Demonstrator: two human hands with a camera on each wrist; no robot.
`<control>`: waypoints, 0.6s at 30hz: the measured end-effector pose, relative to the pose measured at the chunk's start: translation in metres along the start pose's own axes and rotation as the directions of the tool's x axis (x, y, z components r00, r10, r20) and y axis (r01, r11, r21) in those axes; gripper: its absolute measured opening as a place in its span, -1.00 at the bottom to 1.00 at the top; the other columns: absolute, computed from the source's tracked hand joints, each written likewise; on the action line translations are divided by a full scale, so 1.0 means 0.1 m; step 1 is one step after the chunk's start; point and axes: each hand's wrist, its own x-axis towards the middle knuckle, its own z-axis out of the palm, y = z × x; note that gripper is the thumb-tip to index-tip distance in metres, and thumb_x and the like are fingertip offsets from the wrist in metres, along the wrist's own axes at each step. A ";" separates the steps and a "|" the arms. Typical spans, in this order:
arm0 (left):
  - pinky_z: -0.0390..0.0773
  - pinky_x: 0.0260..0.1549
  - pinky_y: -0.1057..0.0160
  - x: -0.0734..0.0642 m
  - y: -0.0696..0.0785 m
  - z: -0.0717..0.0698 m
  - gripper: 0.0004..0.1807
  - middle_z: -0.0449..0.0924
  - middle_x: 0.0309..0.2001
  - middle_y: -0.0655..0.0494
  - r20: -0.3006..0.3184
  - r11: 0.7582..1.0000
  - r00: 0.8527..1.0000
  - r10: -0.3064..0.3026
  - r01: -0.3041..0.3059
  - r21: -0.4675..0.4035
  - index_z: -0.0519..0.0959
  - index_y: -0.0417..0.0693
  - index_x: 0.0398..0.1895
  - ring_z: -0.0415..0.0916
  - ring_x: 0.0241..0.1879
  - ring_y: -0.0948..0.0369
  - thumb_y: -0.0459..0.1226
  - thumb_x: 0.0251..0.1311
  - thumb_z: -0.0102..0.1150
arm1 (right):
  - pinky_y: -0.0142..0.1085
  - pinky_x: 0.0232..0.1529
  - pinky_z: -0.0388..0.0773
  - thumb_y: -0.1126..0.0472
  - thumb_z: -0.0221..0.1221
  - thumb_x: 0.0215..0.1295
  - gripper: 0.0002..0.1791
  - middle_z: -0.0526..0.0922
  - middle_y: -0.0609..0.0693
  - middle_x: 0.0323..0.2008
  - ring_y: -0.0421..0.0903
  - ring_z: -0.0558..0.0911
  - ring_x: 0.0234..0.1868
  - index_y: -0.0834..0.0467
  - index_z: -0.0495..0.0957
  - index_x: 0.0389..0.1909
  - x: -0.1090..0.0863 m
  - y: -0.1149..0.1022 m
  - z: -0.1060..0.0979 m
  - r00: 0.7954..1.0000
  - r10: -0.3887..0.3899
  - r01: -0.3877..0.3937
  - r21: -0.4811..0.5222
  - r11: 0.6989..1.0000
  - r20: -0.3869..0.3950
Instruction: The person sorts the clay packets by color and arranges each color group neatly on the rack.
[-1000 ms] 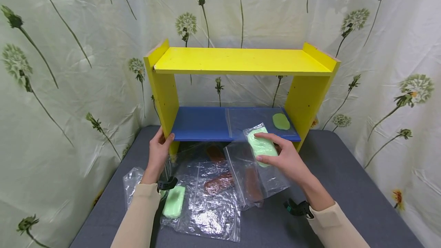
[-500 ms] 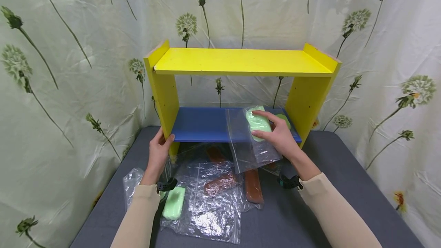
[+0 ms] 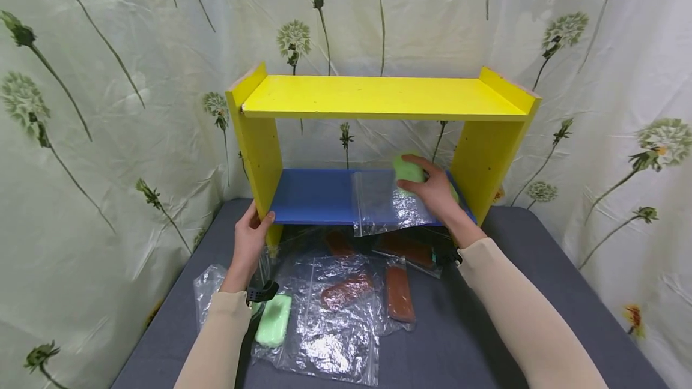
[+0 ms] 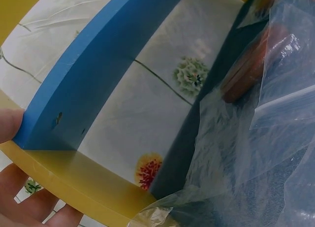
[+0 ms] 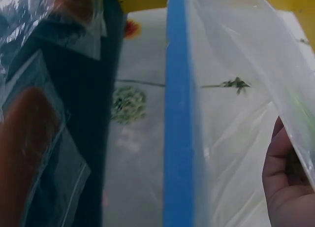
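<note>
Head view: your left hand [image 3: 251,236] gripped the flat yellow panel [image 3: 258,161]; right hand [image 3: 437,192] pinched a clear-bagged green block [image 3: 408,171], one o'clock; shelving seemed underway, lowering next.

This is a makeshift work corner screened off with hangings, though whether inside a home or a studio is hard to tell from so close a view. Pale cloth [image 3: 346,29] printed with dandelions hangs beyond the far edge of a dark grey table [image 3: 449,335] and along its left and right edges; a yellow-and-blue shelf unit [image 3: 378,96] stands toward the far edge.
</note>
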 end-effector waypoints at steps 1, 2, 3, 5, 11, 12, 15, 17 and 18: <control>0.34 0.29 -0.15 -0.02 0.05 0.00 -0.35 0.32 0.45 0.03 0.005 1.000 1.000 -0.004 0.004 -0.002 0.21 0.35 0.56 0.39 0.29 -0.03 -0.15 0.45 0.14 | -0.06 -0.12 0.55 0.09 0.46 0.19 -0.32 0.43 0.10 0.28 0.12 0.50 0.03 -0.18 0.51 0.35 0.03 0.02 0.01 1.000 0.003 -0.003 -0.002 1.000 -0.002; 0.35 0.28 -0.15 -0.03 0.09 -0.01 -0.34 0.31 0.45 0.00 0.009 1.000 1.000 -0.007 0.007 -0.001 0.20 0.30 0.57 0.39 0.29 -0.03 -0.18 0.46 0.13 | -0.07 -0.11 0.55 0.11 0.46 0.19 -0.32 0.43 0.11 0.29 0.12 0.50 0.04 -0.15 0.50 0.36 0.05 0.04 0.02 1.000 0.002 -0.002 -0.005 1.000 -0.002; 0.35 0.28 -0.15 -0.05 0.14 -0.01 -0.34 0.30 0.45 -0.02 0.014 1.000 1.000 -0.009 0.009 -0.001 0.19 0.25 0.58 0.38 0.29 -0.04 -0.20 0.47 0.12 | -0.06 -0.10 0.55 0.13 0.46 0.19 -0.32 0.44 0.14 0.28 0.13 0.50 0.05 -0.11 0.50 0.36 0.07 0.07 0.03 1.000 0.000 0.000 -0.008 1.000 -0.004; 0.33 0.29 -0.16 -0.04 0.15 -0.01 -0.33 0.28 0.47 -0.05 0.022 1.000 1.000 -0.015 0.015 -0.007 0.17 0.17 0.59 0.36 0.31 -0.07 -0.26 0.48 0.10 | -0.03 -0.06 0.55 0.18 0.44 0.21 -0.32 0.44 0.18 0.27 0.15 0.49 0.08 -0.05 0.49 0.37 0.11 0.13 0.04 1.000 0.001 -0.001 -0.016 1.000 0.001; 0.33 0.30 -0.15 0.02 -0.05 -0.01 -0.34 0.32 0.45 0.04 0.005 1.000 1.000 0.007 -0.007 -0.018 0.22 0.29 0.56 0.38 0.29 -0.02 -0.19 0.45 0.15 | 0.05 0.06 0.52 0.21 0.43 0.22 -0.32 0.42 0.19 0.31 0.17 0.48 0.15 0.02 0.48 0.38 0.17 0.27 0.08 0.999 0.040 -0.039 -0.051 0.998 0.020; 0.34 0.29 -0.15 0.02 -0.06 -0.01 -0.34 0.33 0.44 0.06 0.001 1.000 1.000 0.013 -0.013 -0.019 0.23 0.32 0.55 0.39 0.28 -0.01 -0.16 0.44 0.16 | 0.05 0.06 0.52 0.20 0.44 0.22 -0.32 0.41 0.18 0.32 0.17 0.48 0.16 0.02 0.48 0.38 0.17 0.28 0.09 0.999 0.045 -0.044 -0.061 0.997 0.020; 0.36 0.28 -0.14 0.01 -0.06 -0.01 -0.35 0.35 0.42 0.06 -0.004 0.999 1.000 0.029 -0.029 -0.015 0.26 0.36 0.54 0.41 0.27 0.00 -0.13 0.43 0.17 | 0.07 0.06 0.53 0.20 0.44 0.21 -0.31 0.39 0.18 0.35 0.19 0.47 0.19 0.04 0.48 0.37 0.17 0.31 0.11 0.999 0.042 -0.040 -0.087 0.995 0.023; 0.38 0.26 -0.14 0.01 -0.05 0.00 -0.37 0.37 0.41 0.05 -0.007 0.999 0.999 0.035 -0.035 -0.014 0.28 0.37 0.52 0.42 0.25 0.01 -0.12 0.42 0.17 | 0.08 0.09 0.51 0.19 0.45 0.21 -0.31 0.37 0.16 0.38 0.18 0.45 0.23 0.05 0.47 0.38 0.16 0.34 0.12 0.999 0.044 -0.041 -0.108 0.993 0.022; 0.38 0.26 -0.14 0.00 -0.05 0.00 -0.37 0.38 0.40 0.05 -0.009 0.999 0.999 0.037 -0.037 -0.013 0.28 0.37 0.52 0.42 0.24 0.01 -0.12 0.42 0.18 | 0.09 0.11 0.50 0.18 0.45 0.21 -0.30 0.36 0.16 0.40 0.19 0.44 0.26 0.06 0.46 0.38 0.16 0.36 0.13 0.999 0.047 -0.044 -0.115 0.992 0.024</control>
